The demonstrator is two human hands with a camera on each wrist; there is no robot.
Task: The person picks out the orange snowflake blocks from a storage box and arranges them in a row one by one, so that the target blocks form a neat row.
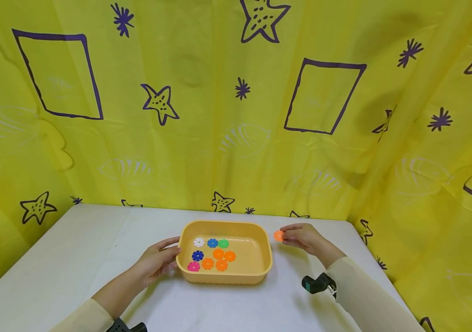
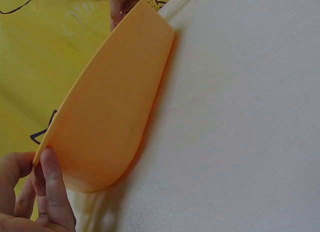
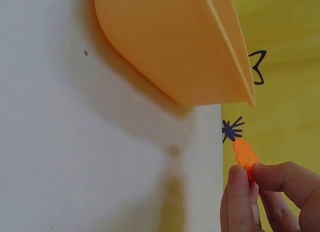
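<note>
A pale orange plastic basin (image 1: 250,278) stands on the white table. Inside it, mostly toward the left, lie several flower-shaped discs: orange (image 1: 221,264), white (image 1: 199,242), green (image 1: 223,243), pink (image 1: 193,266) and two blue, one of them dark blue (image 1: 197,255). My left hand (image 1: 158,261) grips the basin's left rim, its thumb and fingers on either side of the wall in the left wrist view. Just beyond the basin's right end, my right hand (image 1: 307,239) pinches one orange disc (image 3: 245,154) between thumb and fingers, held above the table.
White cloth covers the tabletop (image 1: 107,249). A yellow curtain (image 1: 202,152) with dark stars and squares hangs behind the table and along its sides. A small black device (image 1: 319,283) is strapped at the right wrist; another (image 1: 125,325) shows at the left.
</note>
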